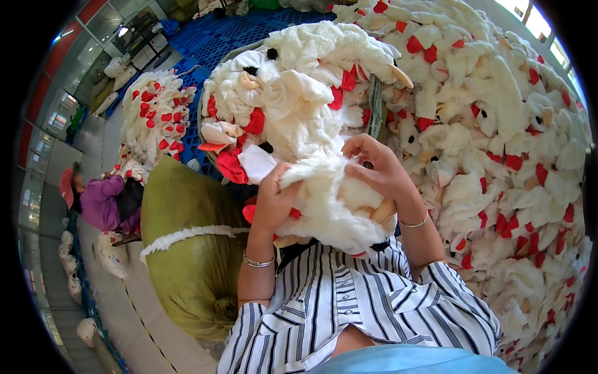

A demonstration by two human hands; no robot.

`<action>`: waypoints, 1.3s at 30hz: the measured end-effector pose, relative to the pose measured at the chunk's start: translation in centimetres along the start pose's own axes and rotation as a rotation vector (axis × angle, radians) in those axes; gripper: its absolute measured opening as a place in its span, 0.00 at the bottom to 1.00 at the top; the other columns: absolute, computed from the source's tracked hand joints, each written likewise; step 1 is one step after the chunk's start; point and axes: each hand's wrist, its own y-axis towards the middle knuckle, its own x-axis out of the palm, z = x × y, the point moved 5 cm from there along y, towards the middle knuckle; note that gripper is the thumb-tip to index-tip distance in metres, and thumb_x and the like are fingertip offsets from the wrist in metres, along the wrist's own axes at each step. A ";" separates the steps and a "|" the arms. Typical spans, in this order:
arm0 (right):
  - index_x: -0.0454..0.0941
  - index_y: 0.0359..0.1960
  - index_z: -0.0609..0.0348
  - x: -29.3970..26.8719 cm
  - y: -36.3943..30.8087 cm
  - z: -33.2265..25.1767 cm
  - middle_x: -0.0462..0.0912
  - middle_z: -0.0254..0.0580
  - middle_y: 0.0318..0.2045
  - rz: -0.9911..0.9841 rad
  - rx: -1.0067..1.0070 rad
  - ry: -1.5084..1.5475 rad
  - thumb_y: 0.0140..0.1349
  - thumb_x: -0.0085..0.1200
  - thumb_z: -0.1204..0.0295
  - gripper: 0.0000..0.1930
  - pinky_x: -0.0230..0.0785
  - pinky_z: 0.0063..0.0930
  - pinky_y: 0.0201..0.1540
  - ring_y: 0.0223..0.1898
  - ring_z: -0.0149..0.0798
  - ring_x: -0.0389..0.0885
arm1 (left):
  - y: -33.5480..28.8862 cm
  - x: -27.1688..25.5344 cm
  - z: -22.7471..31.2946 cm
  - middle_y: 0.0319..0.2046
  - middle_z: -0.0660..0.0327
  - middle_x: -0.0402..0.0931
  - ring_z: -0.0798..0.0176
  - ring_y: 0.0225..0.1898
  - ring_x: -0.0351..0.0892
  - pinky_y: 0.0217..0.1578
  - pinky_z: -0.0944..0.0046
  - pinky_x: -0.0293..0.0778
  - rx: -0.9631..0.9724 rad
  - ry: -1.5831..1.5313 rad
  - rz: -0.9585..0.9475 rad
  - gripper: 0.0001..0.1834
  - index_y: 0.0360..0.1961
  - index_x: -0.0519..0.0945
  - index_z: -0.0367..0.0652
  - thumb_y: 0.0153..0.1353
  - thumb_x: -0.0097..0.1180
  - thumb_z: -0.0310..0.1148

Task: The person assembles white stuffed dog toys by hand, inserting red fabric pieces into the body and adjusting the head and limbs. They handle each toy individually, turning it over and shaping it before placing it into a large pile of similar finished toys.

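An unstuffed white plush toy skin, with red, tan and black parts, lies across my lap and is held up between both hands. My left hand is closed round its left edge, with a bit of red fabric by the fingers. On the other side my right hand pinches the fur edge between thumb and fingers; a small dark spot shows by the fingertips, too small to make out. Just beyond my hands, a wide round container is heaped with more white plush skins.
A huge pile of white and red plush skins rises on my right. To my left stands a full olive-green sack with a white fur strip over it. Farther left, a person in purple sits near another plush heap. Blue plastic pallets lie behind.
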 end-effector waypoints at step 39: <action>0.73 0.36 0.67 -0.2 -2.2 1.9 0.76 0.62 0.28 -0.038 0.188 -0.570 0.55 0.53 0.73 0.10 0.68 0.45 0.36 0.34 0.64 0.73 | -2.3 -10.7 -3.0 0.36 0.64 0.79 0.73 0.37 0.77 0.40 0.72 0.73 0.045 -0.230 0.399 0.08 0.41 0.78 0.39 0.60 0.54 0.21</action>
